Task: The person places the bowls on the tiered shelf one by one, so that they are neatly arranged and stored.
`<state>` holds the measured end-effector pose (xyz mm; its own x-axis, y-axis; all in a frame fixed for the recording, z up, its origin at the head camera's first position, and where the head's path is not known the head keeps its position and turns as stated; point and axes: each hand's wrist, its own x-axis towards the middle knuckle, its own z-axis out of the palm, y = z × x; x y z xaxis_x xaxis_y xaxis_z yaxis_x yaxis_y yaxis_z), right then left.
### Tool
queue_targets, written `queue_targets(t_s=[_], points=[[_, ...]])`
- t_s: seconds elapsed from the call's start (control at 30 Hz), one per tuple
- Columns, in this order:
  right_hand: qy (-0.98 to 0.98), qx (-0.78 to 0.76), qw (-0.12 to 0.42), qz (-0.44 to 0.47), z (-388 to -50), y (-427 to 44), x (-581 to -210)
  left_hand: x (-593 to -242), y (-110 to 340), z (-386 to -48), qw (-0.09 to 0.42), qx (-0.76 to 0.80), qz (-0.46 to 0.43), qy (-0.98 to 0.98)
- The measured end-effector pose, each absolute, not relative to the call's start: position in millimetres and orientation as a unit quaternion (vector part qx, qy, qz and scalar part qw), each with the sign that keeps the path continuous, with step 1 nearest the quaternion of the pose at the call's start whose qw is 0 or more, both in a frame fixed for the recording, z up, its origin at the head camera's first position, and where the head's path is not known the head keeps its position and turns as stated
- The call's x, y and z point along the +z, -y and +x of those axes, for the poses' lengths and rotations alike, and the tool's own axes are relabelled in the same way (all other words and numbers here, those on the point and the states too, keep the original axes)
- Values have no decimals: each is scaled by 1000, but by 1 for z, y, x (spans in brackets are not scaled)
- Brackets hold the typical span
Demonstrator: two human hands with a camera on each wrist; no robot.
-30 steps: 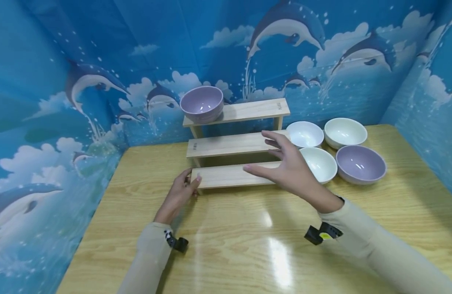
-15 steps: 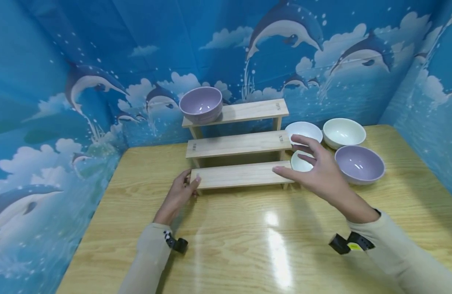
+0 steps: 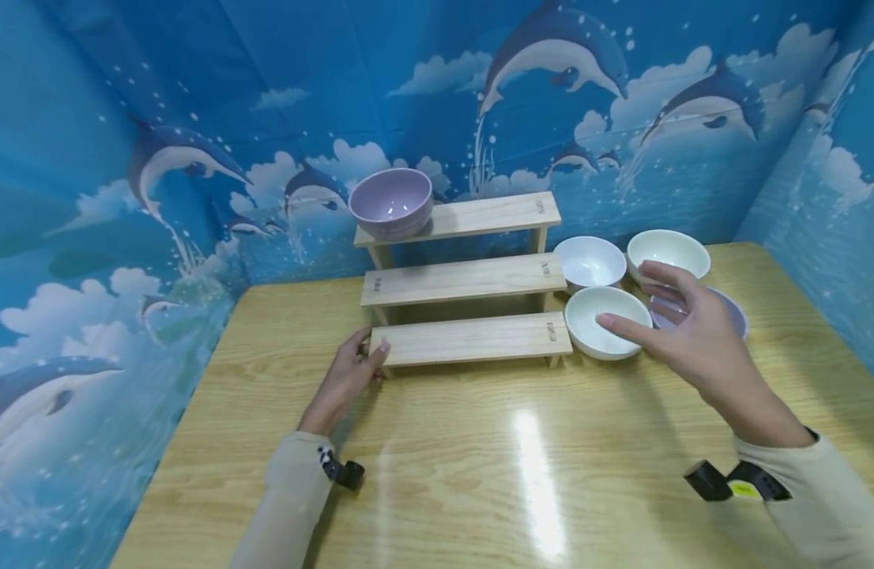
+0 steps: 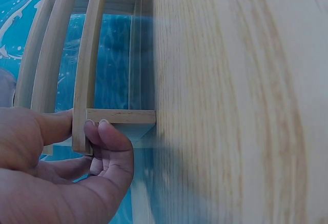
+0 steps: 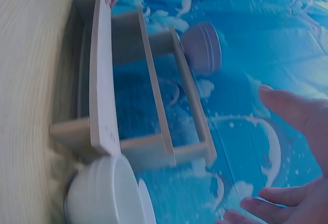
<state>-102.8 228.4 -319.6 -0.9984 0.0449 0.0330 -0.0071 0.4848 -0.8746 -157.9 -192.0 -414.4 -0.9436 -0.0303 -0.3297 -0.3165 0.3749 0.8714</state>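
A three-tier wooden step shelf (image 3: 472,338) stands on the table. My left hand (image 3: 344,375) grips the left end of its lowest board, thumb on top and fingertips underneath in the left wrist view. My right hand (image 3: 707,348) is held above the bowls to the right, fingers spread and holding nothing. Its thumb overlaps the front pale green bowl (image 3: 589,316); the hand partly hides a purple bowl (image 3: 739,313). Behind these sit a whitish bowl (image 3: 589,265) and another pale green bowl (image 3: 668,246). One more purple bowl (image 3: 390,205) rests on the top tier's left end.
Dolphin-print cloth (image 3: 437,87) hangs behind and along both sides of the wood-grain table (image 3: 437,466). The front pale green bowl stands close beside the shelf's lowest right end. Each wrist carries a small black camera (image 3: 707,480).
My right hand has moved right, away from the shelf, and now hovers over the bowls, its fingers still spread. My left hand keeps its grip on the lowest board.
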Motion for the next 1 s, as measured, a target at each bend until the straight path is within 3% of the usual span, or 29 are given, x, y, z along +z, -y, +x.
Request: queue_targets(t_s=[0.23,0.53,1.0], points=[[857,512,9,-54,-99,-257,-329,-414,193,-157,131,546,-106,-821],[861,497,61,-88,-97,-283,-348,-415,193,-159,132,551,-105,-817],[870,471,72,-125,-94,-305,-369,-416,192,-160,124,544,-109,-823]])
